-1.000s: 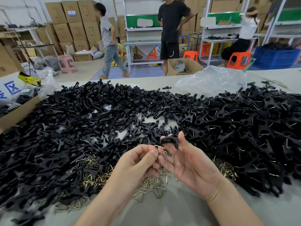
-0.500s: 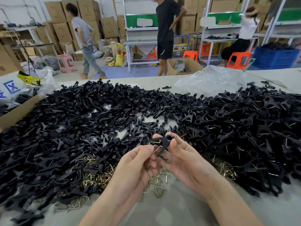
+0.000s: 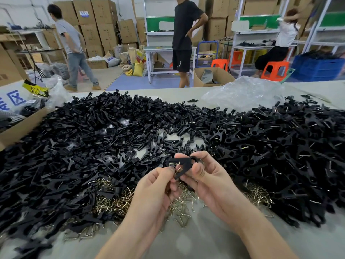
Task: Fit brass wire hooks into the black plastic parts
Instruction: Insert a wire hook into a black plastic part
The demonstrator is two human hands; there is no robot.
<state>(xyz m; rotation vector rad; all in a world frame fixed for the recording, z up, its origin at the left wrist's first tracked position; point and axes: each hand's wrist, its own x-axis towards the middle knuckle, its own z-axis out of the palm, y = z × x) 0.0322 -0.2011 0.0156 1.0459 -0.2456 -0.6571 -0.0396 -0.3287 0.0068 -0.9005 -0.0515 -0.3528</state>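
Head-worn wide-angle view looks forward and down, close over the table [image 3: 196,238], edges blurry.

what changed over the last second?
The right hand turned the black plastic part from level to slanting down toward the left hand, which brought the brass wire hook against its upper end. Behind, the person in grey walked left. Both grips and the pile of black parts stayed.

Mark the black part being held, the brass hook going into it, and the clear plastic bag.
black plastic part [image 3: 185,166]: head view, on its flat middle body.
brass wire hook [image 3: 174,163]: head view, on its upper wire run.
clear plastic bag [image 3: 242,92]: head view, on its crumpled middle.
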